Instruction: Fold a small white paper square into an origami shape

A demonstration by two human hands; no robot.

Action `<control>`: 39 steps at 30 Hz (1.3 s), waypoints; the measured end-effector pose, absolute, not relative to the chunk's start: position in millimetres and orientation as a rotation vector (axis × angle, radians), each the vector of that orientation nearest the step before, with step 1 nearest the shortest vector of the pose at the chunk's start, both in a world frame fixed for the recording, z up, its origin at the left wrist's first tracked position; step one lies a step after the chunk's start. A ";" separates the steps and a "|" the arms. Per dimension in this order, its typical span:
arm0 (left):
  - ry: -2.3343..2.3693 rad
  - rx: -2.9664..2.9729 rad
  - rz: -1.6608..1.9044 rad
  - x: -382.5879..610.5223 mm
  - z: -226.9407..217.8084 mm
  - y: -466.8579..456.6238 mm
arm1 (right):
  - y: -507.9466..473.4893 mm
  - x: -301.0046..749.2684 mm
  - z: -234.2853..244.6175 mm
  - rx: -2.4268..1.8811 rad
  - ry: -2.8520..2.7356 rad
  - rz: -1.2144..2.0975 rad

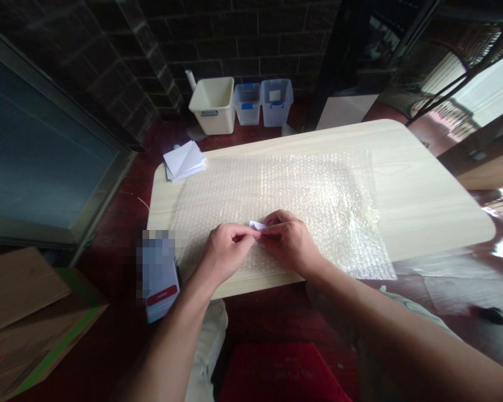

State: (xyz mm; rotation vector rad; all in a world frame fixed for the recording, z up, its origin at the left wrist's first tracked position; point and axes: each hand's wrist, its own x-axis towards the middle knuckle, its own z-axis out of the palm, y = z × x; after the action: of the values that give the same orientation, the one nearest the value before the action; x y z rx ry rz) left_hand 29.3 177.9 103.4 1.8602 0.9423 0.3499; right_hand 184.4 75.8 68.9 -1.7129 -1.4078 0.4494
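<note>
Between my two hands is a small piece of white paper [256,225], mostly covered by fingers. My left hand [230,245] pinches its near left side with thumb and forefinger. From the other side, my right hand [291,240] grips it, the fingertips of both hands close together. Under them a large sheet of bubble wrap [251,184] lies spread across the pale wooden table [414,167], overhanging its near edge at the right. A stack of white paper sheets [185,161] sits at the table's far left corner.
Beyond the table stand a cream bin [213,106] and two clear plastic boxes [276,103] by a dark brick wall. A partly blurred box [161,279] is beside the near left corner. Cardboard boxes [33,318] lie at the left; a red seat [276,371] is below me.
</note>
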 end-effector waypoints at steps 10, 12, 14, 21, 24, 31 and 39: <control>0.855 1.656 0.508 31.9 110.6 183.1 | 72.9 192.0 75.6 -1.506 -1.175 0.629; 0.868 1.587 0.621 33.5 112.3 182.8 | 74.0 194.3 80.4 -1.450 -1.044 0.697; 0.893 1.538 0.694 36.0 111.0 181.7 | 75.2 195.9 83.6 -1.423 -0.977 0.734; 0.925 1.411 0.604 41.5 93.8 181.8 | 71.6 196.4 80.5 -1.568 -1.019 0.834; 0.887 1.382 0.574 39.5 89.4 183.9 | 71.0 195.7 82.0 -1.638 -1.089 0.825; 0.869 1.447 0.593 37.7 86.2 182.2 | 74.9 197.6 85.9 -1.645 -1.222 0.754; 0.810 1.819 0.460 32.1 103.9 175.6 | 73.6 198.0 96.7 -1.496 -1.000 0.948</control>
State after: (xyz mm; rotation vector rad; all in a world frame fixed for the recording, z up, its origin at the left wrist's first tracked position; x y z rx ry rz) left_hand 32.1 175.6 103.9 1.8186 0.8096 0.4599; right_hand 198.0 73.6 96.7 -1.4958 -0.9997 0.9481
